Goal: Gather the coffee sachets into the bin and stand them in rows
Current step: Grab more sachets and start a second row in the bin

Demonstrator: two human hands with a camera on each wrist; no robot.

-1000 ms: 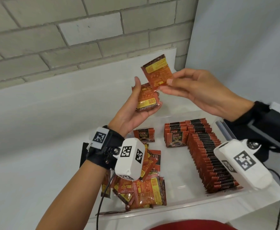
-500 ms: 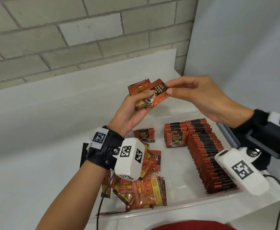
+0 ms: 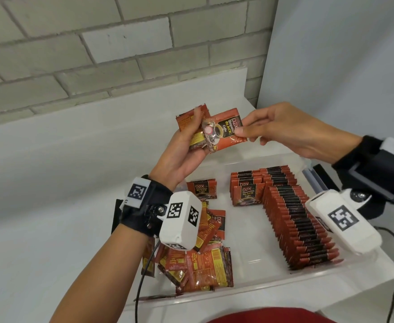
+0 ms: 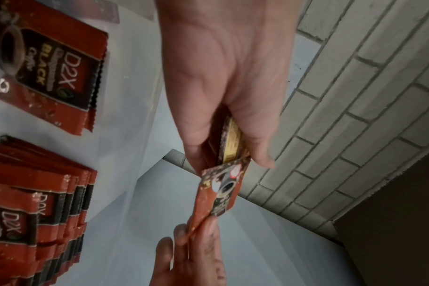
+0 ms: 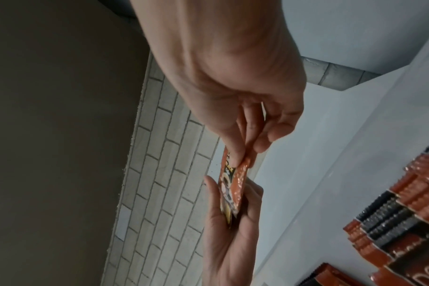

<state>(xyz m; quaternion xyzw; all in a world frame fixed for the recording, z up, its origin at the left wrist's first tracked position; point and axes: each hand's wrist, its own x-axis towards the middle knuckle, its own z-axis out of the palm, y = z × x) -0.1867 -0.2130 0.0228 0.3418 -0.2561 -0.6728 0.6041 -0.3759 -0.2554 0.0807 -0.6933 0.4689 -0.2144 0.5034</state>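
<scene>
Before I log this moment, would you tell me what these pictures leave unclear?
- Sachet count in the left hand: all views; thumb and front sachet cover the stack.
- Loose pile: head view; the left wrist camera hides its top.
- Long row: head view; the right wrist camera covers its right side.
- Row fronts: right wrist view; cut off by the edge.

Head view: bright, even, diffuse light; soft shadows; brick courses (image 3: 98,50) bow towards the frame edges. Wrist views: dimmer, with dark murky corners, strong wide-angle stretch, and soft focus on the nearest sachets (image 4: 49,73) and palms.
</scene>
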